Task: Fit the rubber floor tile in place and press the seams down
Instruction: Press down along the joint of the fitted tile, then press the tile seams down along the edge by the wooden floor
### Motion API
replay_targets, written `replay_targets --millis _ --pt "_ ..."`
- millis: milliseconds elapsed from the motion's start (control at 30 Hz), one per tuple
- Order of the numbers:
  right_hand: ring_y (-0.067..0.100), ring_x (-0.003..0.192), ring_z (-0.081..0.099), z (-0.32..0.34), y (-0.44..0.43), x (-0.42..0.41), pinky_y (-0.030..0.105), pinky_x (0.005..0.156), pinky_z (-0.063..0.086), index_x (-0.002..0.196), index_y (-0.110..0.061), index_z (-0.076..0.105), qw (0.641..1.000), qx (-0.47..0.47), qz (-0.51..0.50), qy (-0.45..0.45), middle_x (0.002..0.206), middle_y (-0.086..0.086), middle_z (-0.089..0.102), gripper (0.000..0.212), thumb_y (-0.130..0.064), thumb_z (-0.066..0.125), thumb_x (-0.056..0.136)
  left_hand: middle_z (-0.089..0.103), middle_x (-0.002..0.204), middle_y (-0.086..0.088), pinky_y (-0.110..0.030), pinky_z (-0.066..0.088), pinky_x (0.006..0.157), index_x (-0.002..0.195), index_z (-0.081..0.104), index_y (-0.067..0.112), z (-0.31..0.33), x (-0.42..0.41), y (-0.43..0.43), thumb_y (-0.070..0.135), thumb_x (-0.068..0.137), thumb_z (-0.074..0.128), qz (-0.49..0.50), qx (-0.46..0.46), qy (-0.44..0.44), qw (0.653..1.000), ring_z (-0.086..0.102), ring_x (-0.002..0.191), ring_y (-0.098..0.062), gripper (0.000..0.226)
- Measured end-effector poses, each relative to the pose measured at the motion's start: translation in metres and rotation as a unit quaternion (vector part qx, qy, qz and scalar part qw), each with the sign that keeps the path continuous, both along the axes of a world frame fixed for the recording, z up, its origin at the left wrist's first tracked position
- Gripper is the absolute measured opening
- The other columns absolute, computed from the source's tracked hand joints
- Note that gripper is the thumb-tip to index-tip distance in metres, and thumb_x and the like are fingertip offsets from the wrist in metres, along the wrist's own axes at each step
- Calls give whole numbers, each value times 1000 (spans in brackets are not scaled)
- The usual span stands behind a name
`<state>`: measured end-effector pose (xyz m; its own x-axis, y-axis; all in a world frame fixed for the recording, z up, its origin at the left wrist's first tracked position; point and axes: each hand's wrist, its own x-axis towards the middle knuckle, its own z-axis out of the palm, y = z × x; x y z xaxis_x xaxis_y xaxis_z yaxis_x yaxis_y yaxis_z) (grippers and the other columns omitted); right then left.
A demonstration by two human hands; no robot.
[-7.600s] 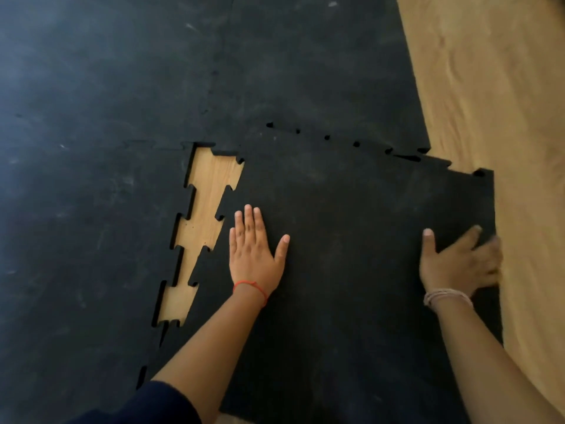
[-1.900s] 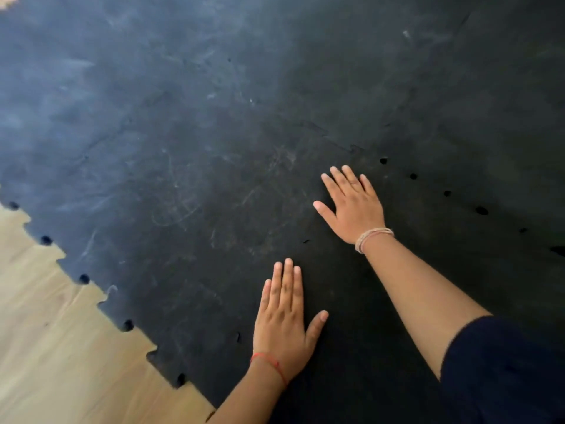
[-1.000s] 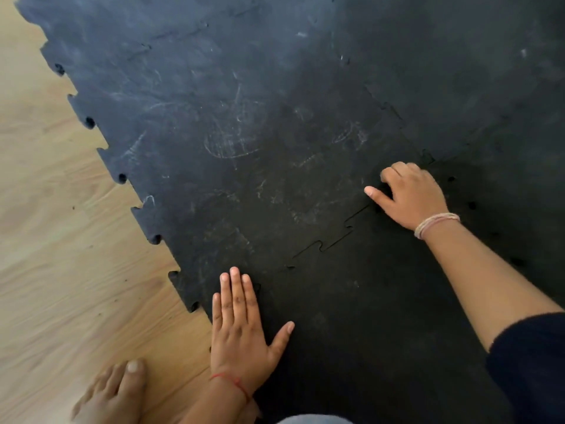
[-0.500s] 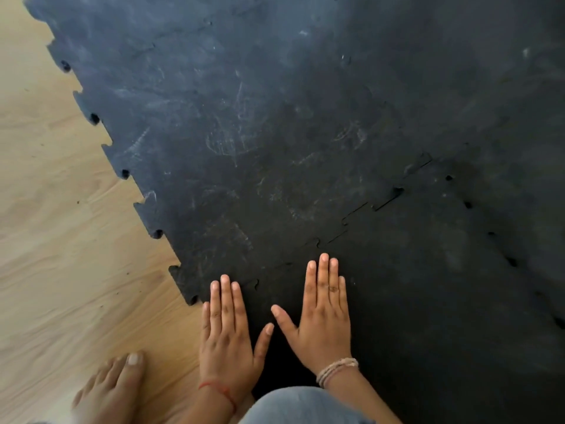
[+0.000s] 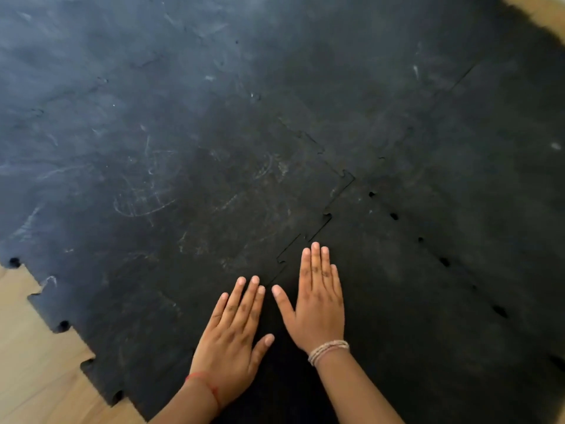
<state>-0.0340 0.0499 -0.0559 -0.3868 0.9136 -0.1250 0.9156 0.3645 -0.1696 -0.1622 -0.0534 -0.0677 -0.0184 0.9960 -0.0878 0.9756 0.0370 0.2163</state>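
Observation:
The black rubber floor tile (image 5: 406, 301) lies flat at the lower right, its jigsaw edge meshed with the scuffed neighbouring tile (image 5: 189, 209). The toothed seam (image 5: 321, 221) between them runs diagonally up from my hands, with thin gaps showing. A second seam (image 5: 443, 261) on the tile's right side shows small dark holes. My left hand (image 5: 232, 341) lies flat, palm down, fingers together, over the seam's near end. My right hand (image 5: 318, 301) lies flat beside it on the tile, fingertips close to the seam. Neither hand holds anything.
More black interlocking tiles (image 5: 275, 71) cover the floor ahead and to both sides. Bare wooden floor (image 5: 33, 362) shows at the lower left beyond the toothed outer edge, and a sliver of wooden floor (image 5: 538, 7) shows at the top right.
My right hand came back from the far part of the seam and settled flat beside my left. Both hands have since slid up along the seam, and the view has shifted right.

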Motion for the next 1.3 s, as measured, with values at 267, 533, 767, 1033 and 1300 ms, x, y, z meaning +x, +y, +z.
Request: replay_targets --millis 267,533,767,1033,1300 --pt "12 139 -15 18 27 17 35 116 2 142 -16 -9 996 -49 -34 67 151 -1 -12 76 -63 -9 83 9 155 -9 -32 1 113 142 19 5 9 -3 62 46 97 8 -44 9 11 999 2 141 -20 62" --pt "24 142 5 4 61 24 39 113 6 146 -8 10 996 31 -85 -3 154 11 10 72 -52 24 92 23 151 -7 -35 3 112 142 25 9 7 -3 104 47 95 10 -101 -6 23 995 6 141 -22 62" --pt "24 141 12 4 65 24 41 111 15 144 -10 18 995 20 -92 -18 153 7 18 69 -52 26 90 23 151 -5 -34 1 113 143 23 10 11 -3 107 47 95 11 -95 -20 17 995 6 141 -21 61" --pt "23 141 10 0 58 28 40 112 14 143 -8 15 986 72 -146 39 152 9 15 67 -50 24 92 6 152 -4 -25 -10 112 144 8 12 16 10 126 56 90 -7 -83 -22 -60 994 -12 141 -15 71" --pt "28 134 29 -1 55 27 46 105 25 136 -1 35 939 52 -340 -2 143 18 36 64 -42 28 88 -31 144 0 -27 -17 107 135 -25 15 19 55 219 56 73 -21 -154 -36 -35 987 -31 131 -12 75"
